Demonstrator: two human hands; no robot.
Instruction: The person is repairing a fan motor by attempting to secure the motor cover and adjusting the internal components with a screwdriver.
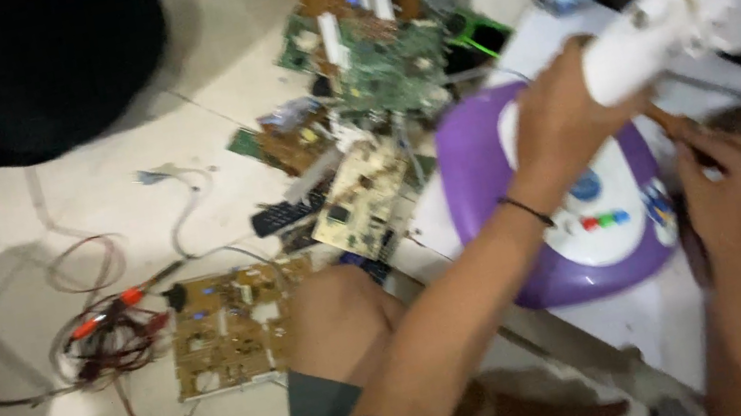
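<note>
Head view: nearest, below the purple device (484, 218), a bare knee (340, 320) rises over the floor (199, 96). Just right of the device, the right hand (728, 191) is closed on a thin dark tool (690, 233). Over the device's upper edge, the left hand (559, 124) is clamped on a white tube (642, 48). The device lies on a white desk (694, 313). Left of it, circuit boards (234, 328) and wires (113, 330) litter the floor; farther boards (377, 44) lie above it.

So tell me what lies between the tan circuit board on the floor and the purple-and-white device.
In the head view, the person's bent knee and left forearm sit between the tan circuit board and the purple-and-white device.
</note>
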